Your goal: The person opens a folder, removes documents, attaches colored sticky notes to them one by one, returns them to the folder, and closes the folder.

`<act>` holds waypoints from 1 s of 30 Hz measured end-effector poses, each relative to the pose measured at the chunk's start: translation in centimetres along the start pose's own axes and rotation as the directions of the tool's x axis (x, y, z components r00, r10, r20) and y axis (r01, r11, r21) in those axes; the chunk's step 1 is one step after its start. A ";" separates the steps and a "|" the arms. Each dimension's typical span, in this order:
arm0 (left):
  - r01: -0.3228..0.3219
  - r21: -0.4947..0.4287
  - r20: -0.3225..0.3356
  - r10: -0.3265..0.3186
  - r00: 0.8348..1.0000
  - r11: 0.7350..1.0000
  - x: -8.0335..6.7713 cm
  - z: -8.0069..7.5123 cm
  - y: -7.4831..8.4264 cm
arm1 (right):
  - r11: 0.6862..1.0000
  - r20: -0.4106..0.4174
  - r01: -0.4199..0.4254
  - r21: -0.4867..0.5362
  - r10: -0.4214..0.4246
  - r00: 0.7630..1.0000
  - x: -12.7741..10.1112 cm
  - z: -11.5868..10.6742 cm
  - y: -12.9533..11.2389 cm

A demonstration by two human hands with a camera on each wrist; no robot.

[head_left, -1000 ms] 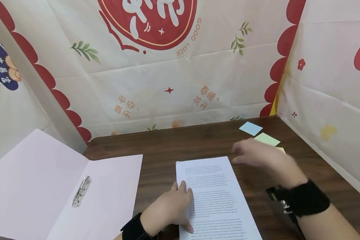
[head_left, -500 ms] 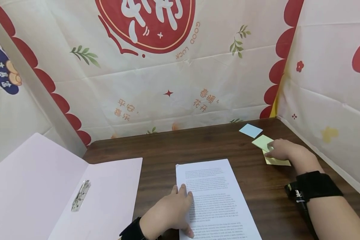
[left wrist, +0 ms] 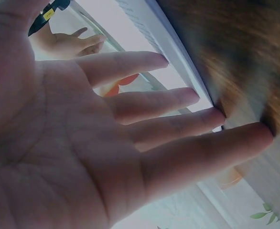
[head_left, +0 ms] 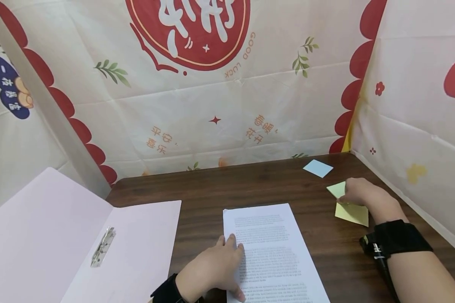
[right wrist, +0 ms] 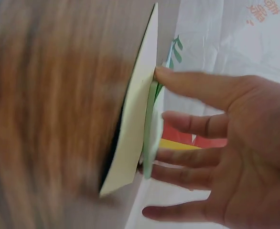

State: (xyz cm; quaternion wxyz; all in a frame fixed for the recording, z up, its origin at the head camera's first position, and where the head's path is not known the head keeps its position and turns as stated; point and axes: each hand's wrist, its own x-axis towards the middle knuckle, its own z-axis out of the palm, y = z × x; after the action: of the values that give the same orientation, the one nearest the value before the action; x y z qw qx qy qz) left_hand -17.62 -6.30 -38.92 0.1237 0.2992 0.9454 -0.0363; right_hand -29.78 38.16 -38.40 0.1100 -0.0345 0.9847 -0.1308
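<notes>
My left hand [head_left: 216, 265] lies flat with straight fingers on the lower left part of a printed sheet [head_left: 277, 248] on the dark wooden table [head_left: 250, 185]. In the left wrist view the same hand [left wrist: 178, 105] shows its fingers straight, with their tips on the paper's edge. At the right, my right hand [head_left: 358, 193] touches a green sticky note [head_left: 335, 189] and a yellow sticky note [head_left: 351, 213] with its fingertips. The right wrist view shows this hand [right wrist: 168, 119] with fairly straight fingers against the edges of the yellow note [right wrist: 130, 133] and the green note [right wrist: 151, 143]. The yellow one stands partly off the wood.
An open pink folder [head_left: 60, 235] with a metal clip [head_left: 103, 246] lies at the left. A blue sticky note [head_left: 317, 168] sits near the back right corner. Printed cloth walls [head_left: 212, 105] close the table at the back and on both sides.
My right hand swept right from beside the sheet to the sticky notes, then drew the green and yellow notes a little toward me. The left hand stayed on the sheet.
</notes>
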 end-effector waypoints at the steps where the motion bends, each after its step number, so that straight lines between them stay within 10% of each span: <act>1: -0.003 -0.003 0.003 0.003 1.000 1.000 0.0 0.0 0.0 | 1.000 -0.019 0.009 -0.005 -0.010 1.000 -0.1 0.0 0.0; 7: -0.002 -0.077 0.016 0.004 1.000 0.997 -0.3 -0.1 -0.7 | 0.991 -0.208 0.101 -0.092 -0.119 0.971 -0.9 -0.7 -1.1; 16: 0.024 -0.094 -0.024 -0.026 0.999 0.995 -1.2 -1.7 -1.5 | 0.988 -0.189 0.145 0.059 -0.132 0.973 -1.9 -2.6 -4.7; 23: -0.077 -0.368 -0.196 0.004 0.981 0.927 -1.4 -4.4 -1.6 | 0.953 -0.448 0.303 -0.011 -0.276 0.850 -5.8 -4.9 -10.6; 25: -0.157 -0.525 -0.303 -0.011 0.953 0.837 -1.1 -5.4 -1.3 | 0.912 -0.510 0.411 0.003 -0.352 0.785 -7.5 -5.1 -12.7; 27: -0.267 -0.692 -0.385 -0.030 0.922 0.671 -0.6 -6.3 -0.7 | 0.834 -0.542 0.552 0.024 -0.453 0.708 -9.1 -5.2 -14.7; 30: -0.370 -0.901 -0.388 -0.042 0.921 0.226 0.4 -7.2 0.9 | 0.653 -0.540 0.756 0.045 -0.621 0.568 -10.9 -4.8 -17.1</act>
State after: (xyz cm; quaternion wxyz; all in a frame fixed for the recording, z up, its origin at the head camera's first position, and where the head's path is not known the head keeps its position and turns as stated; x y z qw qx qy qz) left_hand -18.94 -4.33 -32.02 0.1229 0.2606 0.7340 0.6149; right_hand -19.55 23.94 -27.10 -0.1939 -0.3702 0.8571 -0.3012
